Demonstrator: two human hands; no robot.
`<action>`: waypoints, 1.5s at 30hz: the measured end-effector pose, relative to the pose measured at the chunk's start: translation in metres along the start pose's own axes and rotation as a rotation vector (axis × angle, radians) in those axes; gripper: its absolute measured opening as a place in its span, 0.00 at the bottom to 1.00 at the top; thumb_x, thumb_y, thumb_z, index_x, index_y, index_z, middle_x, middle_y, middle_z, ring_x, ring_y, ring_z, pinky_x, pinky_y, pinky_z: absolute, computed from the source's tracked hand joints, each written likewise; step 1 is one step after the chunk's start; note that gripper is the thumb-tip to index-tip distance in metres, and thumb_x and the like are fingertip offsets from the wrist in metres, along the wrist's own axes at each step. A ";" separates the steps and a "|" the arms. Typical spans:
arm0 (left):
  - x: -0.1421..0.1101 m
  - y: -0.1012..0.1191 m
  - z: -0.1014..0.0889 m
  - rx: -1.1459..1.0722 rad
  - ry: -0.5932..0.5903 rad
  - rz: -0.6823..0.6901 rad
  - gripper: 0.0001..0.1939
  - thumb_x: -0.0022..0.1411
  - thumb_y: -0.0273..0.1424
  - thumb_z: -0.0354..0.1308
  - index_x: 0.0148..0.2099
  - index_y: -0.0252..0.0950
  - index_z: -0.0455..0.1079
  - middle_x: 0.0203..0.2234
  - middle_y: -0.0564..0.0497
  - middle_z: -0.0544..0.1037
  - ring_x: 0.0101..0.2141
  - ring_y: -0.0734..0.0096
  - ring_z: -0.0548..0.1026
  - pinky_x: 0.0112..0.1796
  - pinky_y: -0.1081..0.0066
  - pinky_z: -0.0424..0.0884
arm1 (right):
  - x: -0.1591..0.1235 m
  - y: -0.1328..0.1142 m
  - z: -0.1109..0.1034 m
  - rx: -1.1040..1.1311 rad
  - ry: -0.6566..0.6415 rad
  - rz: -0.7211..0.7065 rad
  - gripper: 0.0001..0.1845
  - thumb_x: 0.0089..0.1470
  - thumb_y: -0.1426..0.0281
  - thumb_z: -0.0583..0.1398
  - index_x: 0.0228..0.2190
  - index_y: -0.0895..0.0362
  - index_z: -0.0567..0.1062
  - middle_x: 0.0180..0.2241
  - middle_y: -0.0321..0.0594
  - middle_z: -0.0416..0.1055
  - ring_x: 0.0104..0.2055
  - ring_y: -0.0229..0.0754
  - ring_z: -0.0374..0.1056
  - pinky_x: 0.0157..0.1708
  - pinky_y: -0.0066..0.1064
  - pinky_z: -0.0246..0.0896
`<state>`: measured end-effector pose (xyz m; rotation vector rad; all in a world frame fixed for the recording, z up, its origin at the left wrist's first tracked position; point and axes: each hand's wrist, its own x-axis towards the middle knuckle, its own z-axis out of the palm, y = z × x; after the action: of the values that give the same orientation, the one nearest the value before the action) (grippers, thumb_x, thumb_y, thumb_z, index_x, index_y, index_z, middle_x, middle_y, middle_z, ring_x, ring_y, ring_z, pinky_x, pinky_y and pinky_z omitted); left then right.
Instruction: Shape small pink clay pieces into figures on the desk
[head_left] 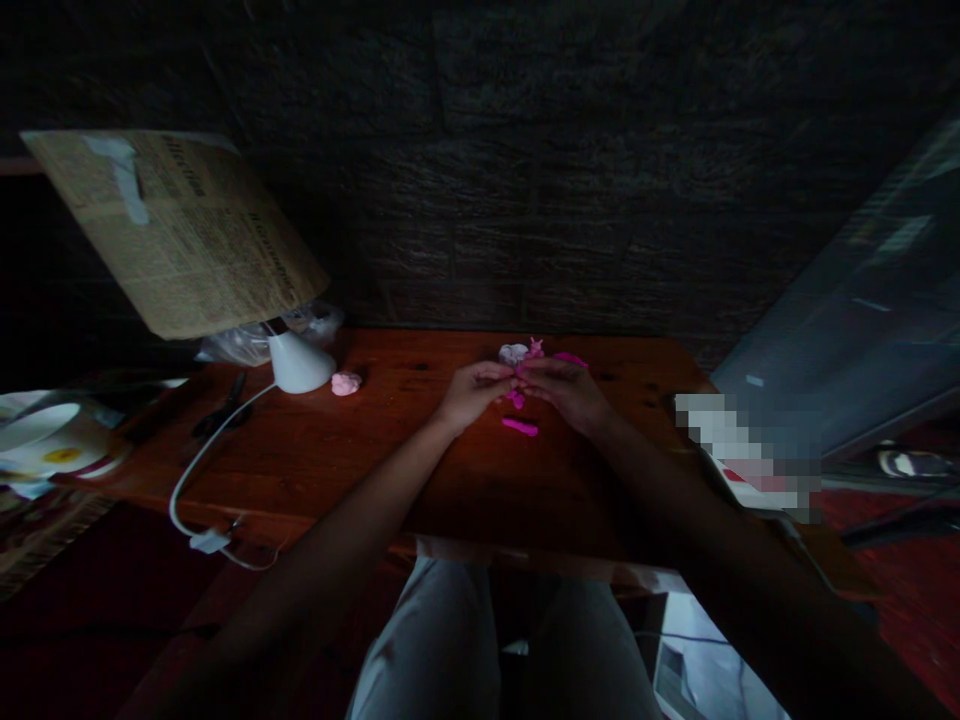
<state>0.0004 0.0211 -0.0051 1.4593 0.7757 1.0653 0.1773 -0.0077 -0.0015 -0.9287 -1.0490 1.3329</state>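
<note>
My left hand (474,392) and my right hand (568,392) meet over the wooden table, fingertips pinched together around a small piece of magenta modelling clay (519,371). Fingers cover most of that piece, so its shape is unclear. Just below them lies another small magenta clay lump (515,399). Closer to me is a magenta clay roll (520,427). Behind the fingers stand a small pink figure (535,348) with pointed tips and a whitish lump (514,354). A flat magenta clay strip (571,359) shows beyond my right hand.
On the left of the table (360,470) stands a lamp (300,362) with a newspaper shade, its white cord trailing over the front edge. Beside it are a pale pink lump (346,383) and dark scissors (223,408). A blurred-out object (750,460) lies at right. A dark wall rises behind.
</note>
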 end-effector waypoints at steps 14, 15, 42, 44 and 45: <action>0.002 -0.004 0.000 0.026 -0.001 0.060 0.17 0.47 0.38 0.72 0.35 0.32 0.76 0.27 0.51 0.80 0.26 0.76 0.74 0.30 0.73 0.69 | -0.003 -0.012 0.003 -0.090 0.040 -0.128 0.20 0.32 0.65 0.75 0.32 0.53 0.82 0.26 0.34 0.78 0.29 0.37 0.70 0.36 0.35 0.66; 0.001 -0.002 0.000 0.044 -0.034 0.072 0.16 0.48 0.38 0.72 0.35 0.32 0.76 0.28 0.50 0.80 0.27 0.75 0.75 0.32 0.73 0.70 | -0.004 -0.014 0.004 -0.095 0.041 -0.136 0.19 0.32 0.65 0.75 0.32 0.53 0.83 0.26 0.34 0.78 0.29 0.38 0.70 0.37 0.36 0.66; -0.009 0.018 -0.007 0.023 -0.339 0.005 0.23 0.52 0.40 0.71 0.47 0.32 0.75 0.37 0.43 0.82 0.34 0.68 0.79 0.33 0.70 0.72 | -0.004 -0.016 0.001 -0.004 0.009 -0.085 0.17 0.33 0.65 0.75 0.31 0.52 0.83 0.33 0.37 0.81 0.34 0.39 0.73 0.40 0.34 0.66; -0.009 0.022 -0.009 -0.015 -0.305 -0.003 0.22 0.52 0.39 0.70 0.46 0.31 0.75 0.35 0.44 0.82 0.32 0.69 0.79 0.34 0.69 0.73 | -0.002 -0.014 0.000 -0.008 0.023 -0.100 0.17 0.33 0.65 0.75 0.31 0.52 0.83 0.33 0.37 0.81 0.35 0.40 0.74 0.40 0.35 0.66; -0.009 0.024 -0.010 -0.029 -0.283 -0.003 0.20 0.52 0.38 0.70 0.44 0.31 0.76 0.34 0.45 0.82 0.31 0.71 0.79 0.34 0.69 0.73 | -0.002 -0.014 -0.001 -0.014 0.031 -0.107 0.18 0.33 0.65 0.75 0.31 0.52 0.83 0.33 0.37 0.81 0.35 0.40 0.74 0.40 0.35 0.66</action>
<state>-0.0140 0.0129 0.0163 1.5419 0.5582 0.8398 0.1820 -0.0104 0.0113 -0.8890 -1.0704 1.2206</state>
